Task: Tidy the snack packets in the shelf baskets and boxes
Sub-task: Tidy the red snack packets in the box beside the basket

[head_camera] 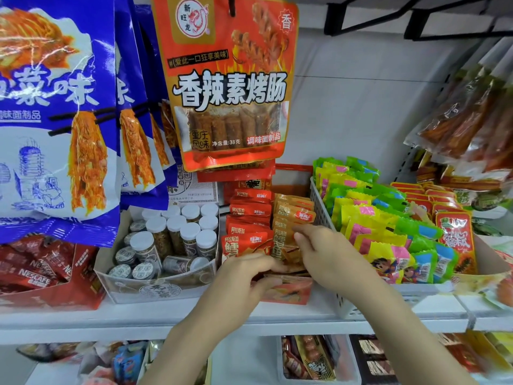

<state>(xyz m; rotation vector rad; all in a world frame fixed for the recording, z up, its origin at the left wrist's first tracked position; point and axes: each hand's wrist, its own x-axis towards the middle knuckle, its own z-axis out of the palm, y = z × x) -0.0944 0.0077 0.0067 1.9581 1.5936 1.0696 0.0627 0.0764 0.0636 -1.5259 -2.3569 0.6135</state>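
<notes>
White shelf [277,315] carries a red box [288,294] of snack packets. Left hand [238,282] fingers pinch its front red packets [244,241]; right hand [330,259] fingers pinch its orange packets [288,218], beside a white basket [322,209].

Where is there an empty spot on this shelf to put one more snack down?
Bare shelf shows only along the front lip, before the red box and the white basket. Behind that box, the white back wall leaves open air. Everywhere else is crowded: the jar box, both hands among the packets, and the yellow-green packets.
</notes>
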